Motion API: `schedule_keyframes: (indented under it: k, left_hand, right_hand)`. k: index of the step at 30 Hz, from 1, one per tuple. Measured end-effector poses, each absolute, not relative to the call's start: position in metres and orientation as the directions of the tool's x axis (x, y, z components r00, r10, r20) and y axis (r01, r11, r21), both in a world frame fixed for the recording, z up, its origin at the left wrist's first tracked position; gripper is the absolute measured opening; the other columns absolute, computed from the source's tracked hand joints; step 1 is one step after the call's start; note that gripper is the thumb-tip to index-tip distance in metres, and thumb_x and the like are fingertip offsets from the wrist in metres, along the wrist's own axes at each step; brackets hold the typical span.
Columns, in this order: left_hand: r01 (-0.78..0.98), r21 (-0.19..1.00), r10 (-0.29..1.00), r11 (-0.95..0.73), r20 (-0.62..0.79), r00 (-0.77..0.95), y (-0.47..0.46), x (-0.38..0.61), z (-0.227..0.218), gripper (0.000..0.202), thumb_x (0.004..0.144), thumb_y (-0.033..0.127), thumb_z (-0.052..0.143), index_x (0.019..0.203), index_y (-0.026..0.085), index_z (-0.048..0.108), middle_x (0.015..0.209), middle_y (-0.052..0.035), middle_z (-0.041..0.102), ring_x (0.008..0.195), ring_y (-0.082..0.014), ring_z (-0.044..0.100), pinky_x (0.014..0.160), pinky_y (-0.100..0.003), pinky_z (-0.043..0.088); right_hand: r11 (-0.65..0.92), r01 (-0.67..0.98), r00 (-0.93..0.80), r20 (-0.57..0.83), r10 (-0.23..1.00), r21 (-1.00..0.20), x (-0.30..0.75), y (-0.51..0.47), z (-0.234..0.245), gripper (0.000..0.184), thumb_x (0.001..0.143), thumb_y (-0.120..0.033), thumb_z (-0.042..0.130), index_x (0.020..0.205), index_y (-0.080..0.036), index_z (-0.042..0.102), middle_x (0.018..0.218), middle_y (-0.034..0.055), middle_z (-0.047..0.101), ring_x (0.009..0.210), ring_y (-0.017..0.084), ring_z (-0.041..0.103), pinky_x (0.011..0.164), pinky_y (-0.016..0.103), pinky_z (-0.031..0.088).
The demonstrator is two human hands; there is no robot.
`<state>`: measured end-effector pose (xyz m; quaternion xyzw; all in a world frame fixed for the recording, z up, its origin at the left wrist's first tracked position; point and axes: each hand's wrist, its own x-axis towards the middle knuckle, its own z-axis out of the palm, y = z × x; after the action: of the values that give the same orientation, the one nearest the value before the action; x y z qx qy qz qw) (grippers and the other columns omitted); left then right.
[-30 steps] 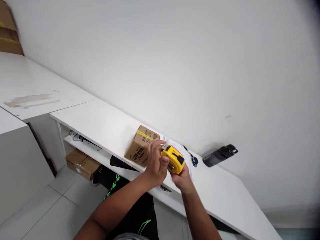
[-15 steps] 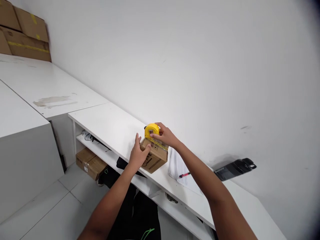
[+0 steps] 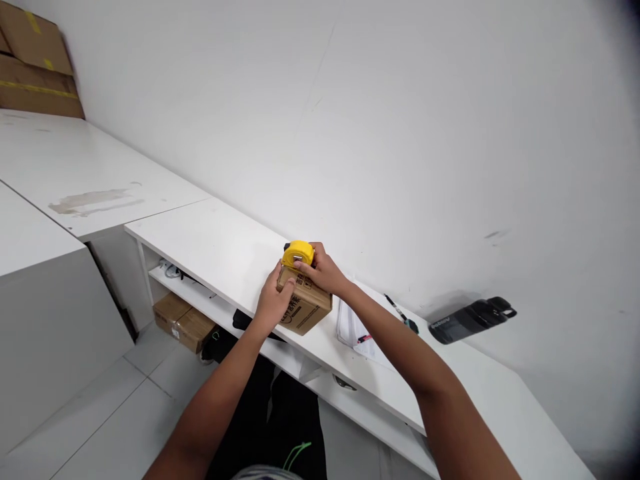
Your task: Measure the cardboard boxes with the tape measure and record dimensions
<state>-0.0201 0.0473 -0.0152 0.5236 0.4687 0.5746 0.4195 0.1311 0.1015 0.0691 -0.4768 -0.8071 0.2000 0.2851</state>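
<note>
A small brown cardboard box (image 3: 309, 312) with dark printing sits on the white shelf top. My left hand (image 3: 273, 301) grips its left end, thumb on the upper face and fingers round the far side. A yellow tape measure (image 3: 299, 252) is in my right hand (image 3: 326, 272), held at the far upper edge of the box. My left fingertips come close to the tape measure's case; whether they touch it I cannot tell. How far the blade is drawn out is hidden behind my right hand.
Right of the box lie white papers (image 3: 349, 327) with a red pen (image 3: 365, 339). Beyond my right forearm are a dark cord-like item (image 3: 400, 312) and a black bottle (image 3: 470, 320) by the wall. Another carton (image 3: 183, 321) is low at left; large cartons (image 3: 37, 80) stand far left.
My left fingers, spread earlier, have closed in on the box's end. The tape measure has tilted slightly, and the yellow blade seen along the box's top is no longer clearly visible. The view has shifted.
</note>
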Motion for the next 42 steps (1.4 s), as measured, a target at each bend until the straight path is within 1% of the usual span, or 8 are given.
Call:
schedule_keyframes:
  k: [6, 11, 17, 24, 29, 33, 37, 42]
  left_hand:
    - [0.000, 0.981, 0.972, -0.195, 0.194, -0.132, 0.045, -0.019, -0.013, 0.056, 0.090, 0.038, 0.052, 0.144, 0.024, 0.046, 0.140, -0.0090, 0.056, 0.127, -0.0268, 0.054, 0.105, -0.039, 0.044]
    - [0.012, 0.991, 0.974, -0.132, 0.132, -0.185, 0.048, -0.015, -0.010, 0.048, 0.089, 0.034, 0.052, 0.136, 0.025, 0.054, 0.137, -0.0082, 0.059, 0.122, -0.0271, 0.057, 0.103, -0.040, 0.045]
    - [0.023, 0.990, 0.980, -0.141, 0.143, -0.138, 0.055, -0.017, -0.009, 0.043, 0.089, 0.033, 0.052, 0.130, 0.025, 0.060, 0.123, -0.0074, 0.067, 0.109, -0.0258, 0.063, 0.093, -0.038, 0.051]
    - [0.062, 0.981, 0.974, -0.182, 0.189, -0.125, 0.062, -0.016, -0.008, 0.044, 0.088, 0.033, 0.053, 0.130, 0.022, 0.060, 0.129, -0.0076, 0.065, 0.116, -0.0261, 0.060, 0.099, -0.038, 0.048]
    - [0.072, 0.978, 0.969, -0.194, 0.203, -0.139, 0.062, -0.015, -0.005, 0.044, 0.087, 0.031, 0.053, 0.129, 0.020, 0.060, 0.130, -0.0079, 0.064, 0.120, -0.0254, 0.058, 0.104, -0.038, 0.044]
    - [0.066, 0.980, 0.970, -0.189, 0.197, -0.144, 0.061, -0.016, -0.006, 0.045, 0.088, 0.032, 0.052, 0.130, 0.020, 0.059, 0.131, -0.0088, 0.063, 0.121, -0.0261, 0.057, 0.104, -0.039, 0.045]
    - [0.052, 0.982, 0.975, -0.183, 0.188, -0.119, 0.059, -0.017, -0.009, 0.046, 0.089, 0.034, 0.052, 0.133, 0.021, 0.057, 0.130, -0.0086, 0.064, 0.117, -0.0256, 0.060, 0.101, -0.039, 0.048]
    - [0.059, 0.978, 0.970, -0.200, 0.206, -0.131, 0.059, -0.017, -0.009, 0.045, 0.088, 0.033, 0.052, 0.132, 0.021, 0.058, 0.134, -0.0082, 0.062, 0.121, -0.0251, 0.058, 0.103, -0.038, 0.046]
  right_hand:
    - [0.452, 0.737, -0.435, 0.159, 0.886, -0.503, 0.132, 0.098, 0.076, 0.055, 0.086, -0.056, 0.055, 0.124, -0.021, 0.037, 0.097, 0.0071, 0.067, 0.085, 0.024, 0.064, 0.071, 0.033, 0.047]
    - [0.360, 0.802, -0.360, 0.095, 0.928, -0.476, 0.153, 0.079, 0.080, 0.054, 0.086, -0.062, 0.053, 0.119, -0.022, 0.038, 0.096, 0.0068, 0.067, 0.082, 0.024, 0.064, 0.067, 0.032, 0.046]
    - [0.217, 0.839, -0.223, 0.049, 0.974, -0.499, 0.211, 0.030, 0.069, 0.054, 0.087, -0.062, 0.050, 0.121, -0.022, 0.036, 0.088, 0.0039, 0.063, 0.072, 0.022, 0.061, 0.060, 0.032, 0.045]
    - [0.109, 0.792, -0.086, 0.067, 0.994, -0.601, 0.252, -0.006, 0.043, 0.053, 0.087, -0.060, 0.052, 0.120, -0.022, 0.036, 0.083, 0.0015, 0.059, 0.070, 0.021, 0.060, 0.060, 0.032, 0.045]
    - [0.147, 0.748, -0.056, 0.159, 0.986, -0.647, 0.256, -0.005, 0.030, 0.051, 0.087, -0.058, 0.054, 0.120, -0.023, 0.038, 0.092, 0.0042, 0.062, 0.079, 0.023, 0.062, 0.066, 0.035, 0.047]
    - [0.169, 0.749, -0.047, 0.204, 0.978, -0.640, 0.247, 0.005, 0.035, 0.053, 0.087, -0.057, 0.054, 0.123, -0.022, 0.039, 0.092, 0.0048, 0.065, 0.080, 0.023, 0.063, 0.066, 0.034, 0.047]
    - [0.185, 0.808, -0.058, 0.236, 0.970, -0.560, 0.224, 0.021, 0.053, 0.056, 0.087, -0.059, 0.053, 0.126, -0.021, 0.040, 0.092, 0.0060, 0.068, 0.077, 0.024, 0.063, 0.065, 0.034, 0.045]
    - [0.286, 0.867, -0.206, 0.231, 0.951, -0.408, 0.174, 0.047, 0.068, 0.055, 0.088, -0.058, 0.051, 0.128, -0.021, 0.041, 0.091, 0.0066, 0.070, 0.080, 0.027, 0.065, 0.068, 0.034, 0.045]
